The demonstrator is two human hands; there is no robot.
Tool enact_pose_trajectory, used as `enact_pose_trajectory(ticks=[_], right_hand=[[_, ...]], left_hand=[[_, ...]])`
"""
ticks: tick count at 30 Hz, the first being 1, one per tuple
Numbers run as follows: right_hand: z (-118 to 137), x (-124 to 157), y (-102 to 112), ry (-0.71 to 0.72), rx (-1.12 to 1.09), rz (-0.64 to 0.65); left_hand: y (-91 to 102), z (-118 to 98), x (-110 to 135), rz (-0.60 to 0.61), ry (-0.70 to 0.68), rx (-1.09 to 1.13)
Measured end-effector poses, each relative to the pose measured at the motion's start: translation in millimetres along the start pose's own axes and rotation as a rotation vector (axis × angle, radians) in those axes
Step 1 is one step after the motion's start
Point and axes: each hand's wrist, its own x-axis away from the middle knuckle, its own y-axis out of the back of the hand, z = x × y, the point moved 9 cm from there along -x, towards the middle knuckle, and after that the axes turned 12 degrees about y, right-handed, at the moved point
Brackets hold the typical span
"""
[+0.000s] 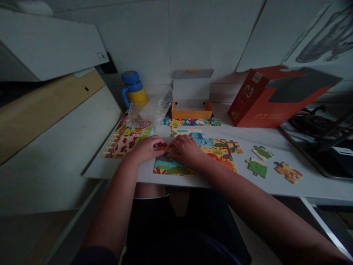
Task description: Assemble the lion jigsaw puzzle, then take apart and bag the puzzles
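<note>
An animal jigsaw puzzle (176, 170), partly joined, lies flat near the table's front edge. My left hand (147, 149) is at its upper left, thumb and fingers closed on a small orange-brown jigsaw piece (163, 148). From the other side, my right hand (187, 148) bends over the same spot, its fingertips and thumb on that piece and the puzzle around it. My fingers cover much of the piece, so its fit cannot be made out. To the right lie loose pieces: two green ones (257, 168) (261, 152) and an orange one (288, 172).
A cow-patterned puzzle (121, 141) lies at left under crumpled clear plastic (157, 108). Behind are a blue-and-yellow flask (134, 90), an opened orange box (192, 114) and a flowery puzzle strip (193, 122). A large red box (256, 99) stands right, near a dark stove (328, 147).
</note>
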Motion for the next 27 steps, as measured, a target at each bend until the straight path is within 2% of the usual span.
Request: enact_pose_trajectory(ticks=[5, 10, 17, 22, 27], right_hand=[[12.8, -1.4, 5.3, 0.051, 0.102, 0.034], [22.4, -3.3, -4.4, 0.089, 0.194, 0.115], [19.6, -4.7, -8.0, 0.050, 0.212, 0.120], [17.4, -5.0, -4.7, 0.034, 0.221, 0.075], [15.4, -5.6, -2.5, 0.005, 0.155, 0.066]], left_hand=[[-0.1, -5.0, 0.2, 0.000, -0.004, -0.011], [0.4, -7.7, -0.4, -0.011, -0.019, -0.010], [0.3, -5.3, -2.0, -0.007, 0.001, -0.025], [1.5, -6.2, -1.7, -0.006, 0.006, -0.005], [3.4, -11.1, -1.7, -0.024, 0.017, -0.003]])
